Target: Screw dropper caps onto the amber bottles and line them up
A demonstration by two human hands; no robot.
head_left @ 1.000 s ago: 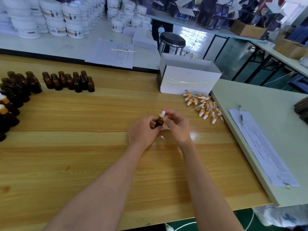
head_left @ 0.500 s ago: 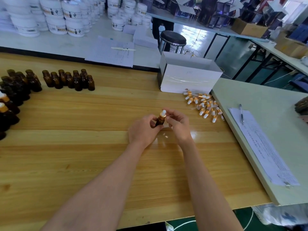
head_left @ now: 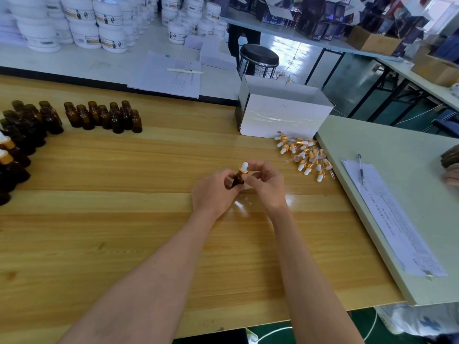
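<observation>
My left hand (head_left: 213, 192) grips a small amber bottle (head_left: 239, 179) over the middle of the wooden table (head_left: 124, 219). My right hand (head_left: 267, 184) pinches the gold-collared, white-bulbed dropper cap (head_left: 244, 167) sitting on the bottle's neck. A loose pile of dropper caps (head_left: 304, 156) lies to the right, in front of a white box. Uncapped amber bottles (head_left: 104, 116) stand in a group at the back left. More bottles (head_left: 17, 142) crowd the far left edge, two with caps on.
An open white box (head_left: 283, 112) stands at the back right of the wooden table. A pale green table (head_left: 409, 194) adjoins on the right, with a paper form (head_left: 390, 219) and a pen (head_left: 360, 168). White jars (head_left: 82, 23) fill the table behind.
Both hands stay on the bottle and cap in the same spot. The fingers of my right hand have shifted slightly around the cap.
</observation>
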